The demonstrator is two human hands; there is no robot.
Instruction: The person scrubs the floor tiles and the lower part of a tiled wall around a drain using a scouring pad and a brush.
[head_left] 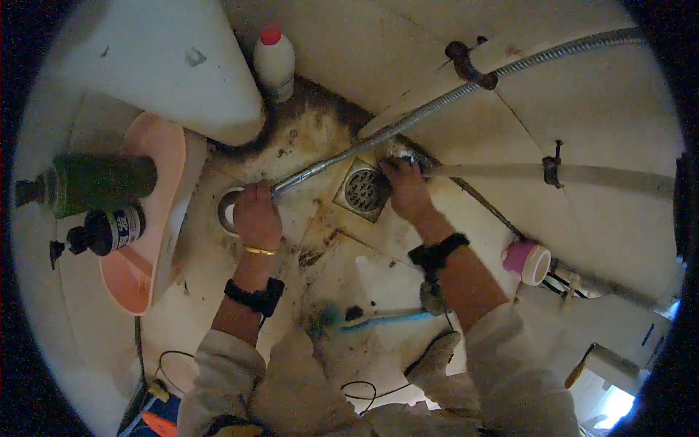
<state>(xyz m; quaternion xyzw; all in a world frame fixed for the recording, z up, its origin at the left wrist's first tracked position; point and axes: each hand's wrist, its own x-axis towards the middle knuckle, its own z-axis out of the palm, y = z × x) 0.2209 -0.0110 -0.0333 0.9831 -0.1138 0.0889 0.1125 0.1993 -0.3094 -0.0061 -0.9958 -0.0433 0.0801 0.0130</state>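
Note:
My left hand (258,218) is closed round the handle of a shower head (227,212), held low over the stained tile floor. From it a ribbed metal hose (429,109) runs up to the right. Just right of the square metal floor drain (363,191), my right hand (409,191) has its fingers bent and drawn together at the wall's foot. Something shiny shows by those fingertips, too small and dim to name. A pale pipe (502,172) leads from there along the wall.
A white bottle with a red cap (274,64) stands in the far corner. To the left are a pink plastic basin (164,211), a green bottle (102,182) and a black pump bottle (109,231). A blue stick (386,320) lies near my feet; a pink-and-white container (526,263) is at right.

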